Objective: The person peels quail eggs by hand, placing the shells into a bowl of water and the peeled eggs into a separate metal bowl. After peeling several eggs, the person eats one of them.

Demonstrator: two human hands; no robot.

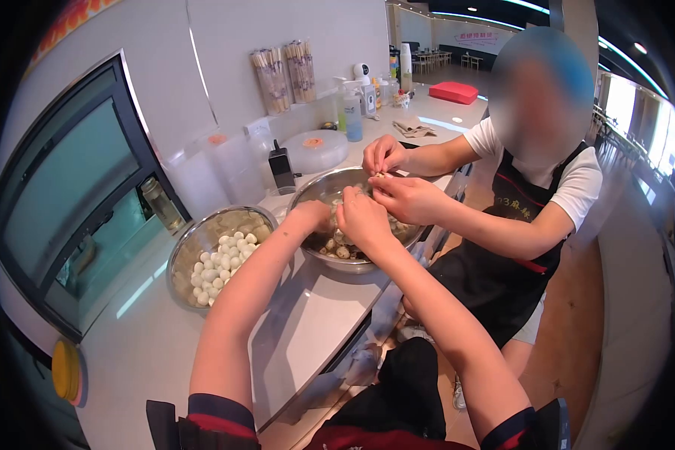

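My left hand (317, 217) is curled over the near left side of a large steel bowl (356, 267). Beside it, my right hand (363, 219) is bent over the same bowl, fingers drawn together. What either hand holds is hidden behind the fingers. Speckled small eggs (343, 252), which look like quail eggs in their shells, lie in the bottom of this bowl. To the left stands a second steel bowl (178, 264) with many peeled white eggs (221, 264). Across the large bowl, a co-worker's two hands (405, 196) pinch a small egg-like piece above the rim.
A co-worker in a black apron (495, 262) sits close at the right. Behind the bowls stand a black box-shaped device (281, 166), a round clear container (315, 152) and pump bottles (352, 112). A red box (454, 92) lies farther back. A glass jar (161, 204) stands by the window.
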